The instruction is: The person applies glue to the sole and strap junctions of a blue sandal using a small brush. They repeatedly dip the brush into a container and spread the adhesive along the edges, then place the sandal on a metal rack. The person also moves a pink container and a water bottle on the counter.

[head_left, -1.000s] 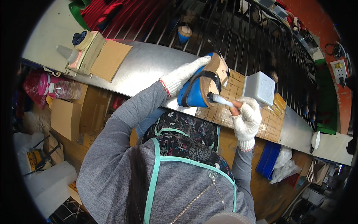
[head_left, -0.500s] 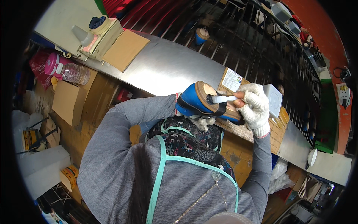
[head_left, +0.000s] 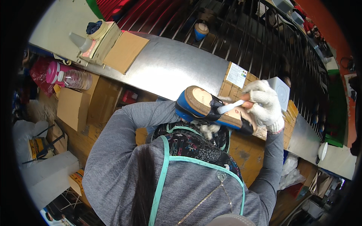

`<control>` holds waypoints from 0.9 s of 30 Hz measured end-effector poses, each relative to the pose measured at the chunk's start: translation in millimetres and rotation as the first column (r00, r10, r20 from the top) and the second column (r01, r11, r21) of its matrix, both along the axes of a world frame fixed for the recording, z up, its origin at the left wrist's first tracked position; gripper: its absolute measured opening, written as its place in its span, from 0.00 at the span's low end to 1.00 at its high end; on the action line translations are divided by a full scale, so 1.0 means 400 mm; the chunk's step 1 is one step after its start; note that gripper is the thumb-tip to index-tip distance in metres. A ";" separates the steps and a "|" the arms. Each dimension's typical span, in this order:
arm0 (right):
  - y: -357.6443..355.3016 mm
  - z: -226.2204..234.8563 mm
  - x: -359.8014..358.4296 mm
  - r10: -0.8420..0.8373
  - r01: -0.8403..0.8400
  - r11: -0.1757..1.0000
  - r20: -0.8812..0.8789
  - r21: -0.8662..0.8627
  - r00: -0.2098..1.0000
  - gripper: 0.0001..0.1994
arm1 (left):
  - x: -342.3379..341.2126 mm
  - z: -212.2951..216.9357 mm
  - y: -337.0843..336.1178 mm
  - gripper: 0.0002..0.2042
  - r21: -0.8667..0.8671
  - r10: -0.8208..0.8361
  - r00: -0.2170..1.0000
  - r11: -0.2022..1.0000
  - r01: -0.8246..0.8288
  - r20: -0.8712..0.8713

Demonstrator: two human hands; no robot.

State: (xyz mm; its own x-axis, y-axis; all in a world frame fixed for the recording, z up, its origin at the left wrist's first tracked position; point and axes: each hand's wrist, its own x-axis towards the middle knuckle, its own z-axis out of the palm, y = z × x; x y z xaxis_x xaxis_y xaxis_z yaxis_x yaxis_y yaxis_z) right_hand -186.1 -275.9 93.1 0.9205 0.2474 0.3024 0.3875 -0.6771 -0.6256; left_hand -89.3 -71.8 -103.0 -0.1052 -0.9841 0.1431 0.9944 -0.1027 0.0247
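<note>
A blue shoe with black straps is held bottom side up above my lap, its pale underside facing me. My left hand supports it from below in a whitish knit glove; most of that hand is hidden behind the shoe. In a white knit glove with bare fingertips, my right hand pinches a white-handled brush. The brush's dark tip meets a black strap area near the middle of the shoe's underside.
Beyond the metal bench runs a roller conveyor of metal rods carrying another blue shoe. A cardboard sheet lies on the bench's left. At right are a printed paper and a white block-shaped container. A clear bottle stands far left.
The shoe has turned so more of its underside shows. My right hand and the brush have shifted right and slightly down along the shoe.
</note>
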 end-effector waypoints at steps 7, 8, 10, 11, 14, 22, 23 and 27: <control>0.133 -0.097 -0.140 -0.564 0.623 0.772 0.317 -0.128 0.763 0.06 | 0.139 0.169 -0.009 0.24 0.347 0.251 0.826 0.817 -0.461 0.505; 0.156 -0.116 -0.153 -0.573 0.612 0.787 0.276 -0.079 0.772 0.07 | 0.148 0.199 -0.007 0.26 0.162 0.364 0.682 0.800 -0.578 0.634; 0.185 -0.142 -0.179 -0.613 0.608 0.790 0.119 0.078 0.781 0.08 | 0.170 0.247 -0.001 0.24 0.197 0.301 0.528 0.695 -0.692 0.794; 0.194 -0.151 -0.186 -0.631 0.620 0.768 0.023 0.161 0.775 0.08 | 0.175 0.264 0.003 0.24 0.148 0.292 0.448 0.676 -0.721 0.845; 0.188 -0.168 -0.174 -0.676 0.669 0.734 0.037 0.116 0.736 0.07 | 0.177 0.284 0.008 0.25 0.024 0.293 0.268 0.632 -0.774 0.918; 0.150 -0.161 -0.117 -0.699 0.738 0.674 0.302 -0.023 0.648 0.07 | 0.156 0.276 0.017 0.38 -0.007 0.116 0.082 0.620 -0.785 0.990; 0.153 -0.158 -0.117 -0.688 0.735 0.677 0.312 -0.051 0.655 0.08 | 0.155 0.276 0.017 0.39 -0.006 0.102 0.072 0.621 -0.784 0.992; 0.154 -0.141 -0.125 -0.649 0.696 0.708 0.277 -0.122 0.709 0.08 | 0.150 0.280 0.011 0.27 -0.003 0.007 0.001 0.588 -0.809 1.000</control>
State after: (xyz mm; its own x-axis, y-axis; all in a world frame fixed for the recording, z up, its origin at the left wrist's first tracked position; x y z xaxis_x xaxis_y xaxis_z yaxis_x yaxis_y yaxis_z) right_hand -235.9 -214.4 36.9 0.7891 -0.3378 0.5131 -0.1231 -0.9053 -0.4066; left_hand -29.4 -67.4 9.2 0.7117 -0.6951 -0.1013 0.0697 -0.0736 0.9948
